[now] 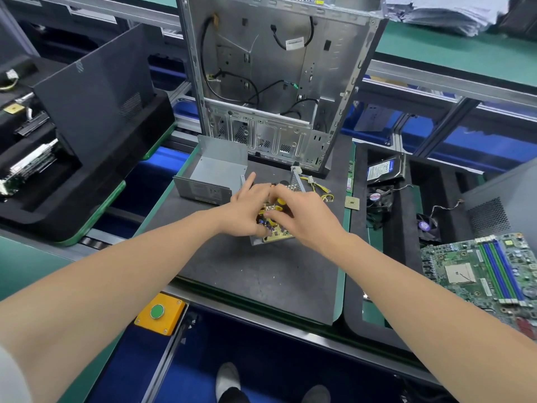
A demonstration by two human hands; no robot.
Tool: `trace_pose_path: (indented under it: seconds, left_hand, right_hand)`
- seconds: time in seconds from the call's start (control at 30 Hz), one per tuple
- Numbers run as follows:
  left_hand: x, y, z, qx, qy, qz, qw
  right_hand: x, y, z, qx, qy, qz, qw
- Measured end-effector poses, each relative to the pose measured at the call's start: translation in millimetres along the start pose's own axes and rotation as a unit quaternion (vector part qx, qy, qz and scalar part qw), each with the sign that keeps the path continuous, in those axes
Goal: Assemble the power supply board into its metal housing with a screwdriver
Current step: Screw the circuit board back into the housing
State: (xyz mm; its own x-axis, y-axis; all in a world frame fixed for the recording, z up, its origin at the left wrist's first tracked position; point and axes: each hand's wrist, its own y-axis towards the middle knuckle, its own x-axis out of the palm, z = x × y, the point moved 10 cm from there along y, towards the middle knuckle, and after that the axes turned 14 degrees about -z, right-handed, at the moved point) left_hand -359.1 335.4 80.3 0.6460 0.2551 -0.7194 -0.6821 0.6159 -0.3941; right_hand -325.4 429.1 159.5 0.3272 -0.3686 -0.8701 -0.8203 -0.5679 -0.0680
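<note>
Left grip (247,210), right grip (303,218) clasp yellowish board (277,234) inside perforated metal housing (297,181).

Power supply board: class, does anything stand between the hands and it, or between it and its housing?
Nothing visible does. The left hand and right hand hold the board, which sits in the housing; the hands hide its seating.

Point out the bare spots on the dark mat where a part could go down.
Widest bare patch: the mat's near half, between the power supply board and the front edge, flanked by the forearms. Crowded at the back: metal cover, computer chassis, yellow wires, and the left hand and right hand on the board.
</note>
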Motion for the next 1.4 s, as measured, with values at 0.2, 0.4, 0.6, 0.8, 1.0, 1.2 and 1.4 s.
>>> trace_pose_path:
  seconds: [0.2, 0.4, 0.6, 0.8, 1.0, 1.2, 1.4]
  left_hand:
    - [-12.1, -10.4, 0.3, 0.065, -0.076, 0.052, 0.994]
    - [-10.2, -5.3, -6.0, 0.083, -0.12, 0.108, 0.983]
    - [-9.2, -6.0, -9.9, 0.105, -0.108, 0.124, 0.981]
    - [-4.9, 1.7, -13.9, 0.122, -0.095, 0.112, 0.982]
    - [-1.2, 7.3, -20.2, 0.115, -0.15, 0.101, 0.977]
    - [-0.5, 3.2, -17.0, 0.142, -0.175, 0.095, 0.97]
    - [-2.2, 2.0, -17.8, 0.124, -0.081, 0.106, 0.983]
  right_hand:
    - [-3.8, 18.0, -6.0, 0.082, -0.193, -0.051, 0.977]
    - [-11.0, 25.2, -17.5, 0.07, -0.203, -0.102, 0.971]
    - [-4.6, 24.9, -31.2, -0.039, -0.166, -0.223, 0.96]
    - [-6.4, 36.0, -15.6, 0.091, -0.217, -0.14, 0.962]
    - [-20.9, 35.1, -22.6, 0.147, -0.297, -0.078, 0.94]
    - [-11.5, 23.6, -46.6, -0.067, -0.183, -0.203, 0.959]
    - [-6.7, 25.2, -38.6, -0.044, -0.221, -0.251, 0.941]
